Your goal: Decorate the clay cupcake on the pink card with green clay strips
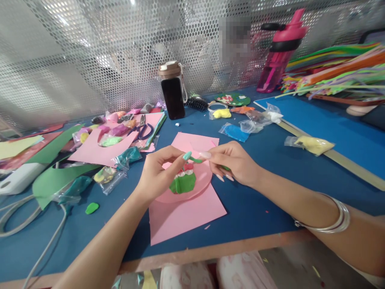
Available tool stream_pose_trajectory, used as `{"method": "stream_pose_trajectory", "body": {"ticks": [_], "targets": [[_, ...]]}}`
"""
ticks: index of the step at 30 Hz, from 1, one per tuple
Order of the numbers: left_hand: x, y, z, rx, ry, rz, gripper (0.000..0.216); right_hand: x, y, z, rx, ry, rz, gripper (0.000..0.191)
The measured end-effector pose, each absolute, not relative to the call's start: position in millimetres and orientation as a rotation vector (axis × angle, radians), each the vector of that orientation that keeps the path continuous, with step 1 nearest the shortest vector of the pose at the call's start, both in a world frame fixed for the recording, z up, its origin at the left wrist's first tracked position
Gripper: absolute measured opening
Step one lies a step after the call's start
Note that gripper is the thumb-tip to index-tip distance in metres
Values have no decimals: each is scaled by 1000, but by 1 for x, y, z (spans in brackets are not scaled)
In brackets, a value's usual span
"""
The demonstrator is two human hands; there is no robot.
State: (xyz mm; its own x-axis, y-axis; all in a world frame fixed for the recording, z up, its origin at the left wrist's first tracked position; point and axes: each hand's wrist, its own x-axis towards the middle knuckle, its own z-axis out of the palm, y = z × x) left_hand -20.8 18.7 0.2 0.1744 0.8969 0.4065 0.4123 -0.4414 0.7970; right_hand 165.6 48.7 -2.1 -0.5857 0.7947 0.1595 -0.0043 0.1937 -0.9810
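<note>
Between my two hands stretches a thin strip of green modelling clay. My left hand pinches one end with thumb and index finger. The other end is pinched by my right hand, and a bit of green shows under its fingers. Below them, a round pink paper lies on a pink sheet. On the round paper is a green clay shape with a white wavy edge and red clay above it, partly covered by my left hand.
A phone leans against a brown-lidded cup. Scissors, paper sheets and clay packets crowd the left. A pink bottle, pipe cleaners and a blue board stand right. A green clay lump lies near a white cable.
</note>
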Motion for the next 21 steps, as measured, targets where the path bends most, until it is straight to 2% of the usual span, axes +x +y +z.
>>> {"method": "stream_pose_trajectory", "body": {"ticks": [6, 10, 13, 16, 21], "targets": [[-26, 19, 4, 2109, 1243, 1180, 15, 165, 49, -2, -769, -1801, 1534, 42], [-33, 22, 5, 2188, 1233, 1231, 14, 165, 48, -2, -738, -1847, 1558, 25], [-37, 25, 6, 2132, 1242, 1311, 11, 165, 48, -2, -768, -1862, 1577, 38], [-40, 26, 9, 2066, 1245, 1297, 12, 165, 48, -1, -899, -1899, 1483, 48], [-44, 24, 15, 1965, 1230, 973, 10, 165, 49, 0, -995, -1923, 1217, 33]]}}
